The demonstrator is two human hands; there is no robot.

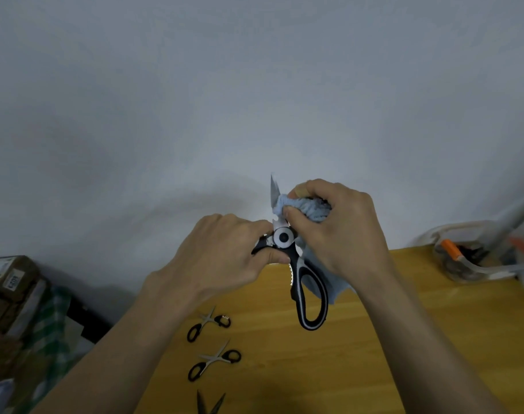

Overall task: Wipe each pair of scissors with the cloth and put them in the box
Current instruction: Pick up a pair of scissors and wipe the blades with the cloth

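I hold a large pair of black-and-grey kitchen scissors (310, 294) up above the wooden table (374, 339), blades apart and pointing up. My left hand (219, 255) grips one handle near the pivot. My right hand (335, 228) grips a bunched light blue cloth (302, 207) pressed around one blade; the cloth's loose end hangs down behind the free handle. Two small black-handled scissors (208, 322) (214, 363) lie open on the table below. The tips of a third pair (210, 403) show at the bottom edge. A clear plastic box (469, 255) stands at the table's far right.
The clear box holds orange-and-black items, blurred. Cardboard boxes (9, 282) and a green checked cloth (48, 330) sit off the table's left side. A pale wall fills the background.
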